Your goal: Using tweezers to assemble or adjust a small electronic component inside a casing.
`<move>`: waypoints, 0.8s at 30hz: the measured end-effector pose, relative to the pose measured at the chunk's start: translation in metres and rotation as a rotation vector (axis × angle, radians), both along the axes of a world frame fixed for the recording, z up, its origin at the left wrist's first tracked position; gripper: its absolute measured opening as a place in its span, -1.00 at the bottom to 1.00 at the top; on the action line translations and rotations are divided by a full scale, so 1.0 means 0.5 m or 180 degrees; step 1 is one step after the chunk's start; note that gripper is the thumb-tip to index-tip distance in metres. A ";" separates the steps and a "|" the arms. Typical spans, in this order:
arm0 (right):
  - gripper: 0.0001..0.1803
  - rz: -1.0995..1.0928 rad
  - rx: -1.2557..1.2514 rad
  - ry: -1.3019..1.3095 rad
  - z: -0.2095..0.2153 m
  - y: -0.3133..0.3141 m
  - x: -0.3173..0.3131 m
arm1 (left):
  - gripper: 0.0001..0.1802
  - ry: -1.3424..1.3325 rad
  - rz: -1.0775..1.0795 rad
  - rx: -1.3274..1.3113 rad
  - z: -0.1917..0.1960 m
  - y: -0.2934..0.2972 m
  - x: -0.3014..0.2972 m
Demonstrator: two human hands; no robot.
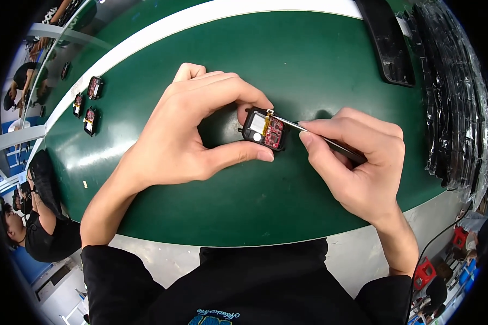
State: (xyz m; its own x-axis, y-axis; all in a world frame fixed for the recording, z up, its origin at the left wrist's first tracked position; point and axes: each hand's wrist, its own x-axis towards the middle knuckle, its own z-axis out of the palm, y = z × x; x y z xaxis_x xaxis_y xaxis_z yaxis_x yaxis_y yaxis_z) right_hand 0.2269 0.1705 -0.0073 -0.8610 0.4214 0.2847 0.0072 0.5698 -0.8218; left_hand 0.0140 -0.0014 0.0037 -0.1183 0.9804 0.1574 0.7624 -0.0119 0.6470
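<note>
Hands meet near the centre of the green bench (309, 65). The left hand (192, 132) is closed around a small black module (263, 129): the forefinger presses its top edge and the thumb its lower edge. The module lies with its open face up, showing a red circuit board at its 3 o'clock side and a white part at its 9 o'clock side. Its long axis runs roughly from 10 o'clock to 4 o'clock, slightly tilted. The right hand (358, 162) is closed on thin metal tweezers (320, 138), pinched between thumb and forefinger. The tweezers point toward 10 o'clock, and their tip touches the upper corner of the module, at a small yellow strip. Their rear part is hidden inside the right hand. The underside of the module is covered by the left thumb. At 9 o'clock, well apart, three similar modules (88, 103) lie on the bench, too small to show detail. At 2 o'clock a black tray (387, 43) is cut off by the rim.
</note>
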 end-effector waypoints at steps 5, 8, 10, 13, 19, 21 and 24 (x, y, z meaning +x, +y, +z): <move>-0.81 0.0046 0.0213 0.0052 -0.001 0.004 0.009 | -0.34 -0.0161 0.0169 0.0137 -0.010 -0.003 0.003; -0.74 -0.0018 0.0605 0.0182 -0.004 0.000 0.012 | -0.35 -0.0047 0.0080 0.0115 -0.005 0.001 0.004; -0.70 -0.0038 0.0843 0.0310 -0.008 -0.003 0.009 | -0.35 -0.0043 0.0079 0.0120 -0.005 0.000 0.003; -0.69 -0.0017 0.1007 0.0382 -0.010 -0.008 0.006 | -0.35 -0.0037 0.0073 0.0141 -0.005 0.000 0.003; -0.71 0.0026 0.1048 0.0530 -0.017 -0.008 0.001 | -0.35 -0.0074 -0.0004 0.0091 -0.003 -0.002 -0.007; -0.72 0.0149 0.0350 0.0261 -0.006 -0.005 0.007 | -0.35 -0.0121 -0.0059 0.0080 -0.004 -0.004 -0.016; -0.77 0.0175 -0.0007 0.0065 -0.003 -0.001 0.010 | -0.33 -0.0384 -0.0144 0.0015 -0.003 -0.006 -0.023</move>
State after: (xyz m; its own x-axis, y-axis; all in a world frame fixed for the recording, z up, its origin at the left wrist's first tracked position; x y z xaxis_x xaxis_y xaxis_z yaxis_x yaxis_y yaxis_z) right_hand 0.2317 0.1701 -0.0087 -0.8770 0.3742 0.3016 -0.0409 0.5672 -0.8226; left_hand 0.0024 -0.0042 0.0021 -0.0924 0.9845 0.1492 0.6776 -0.0477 0.7339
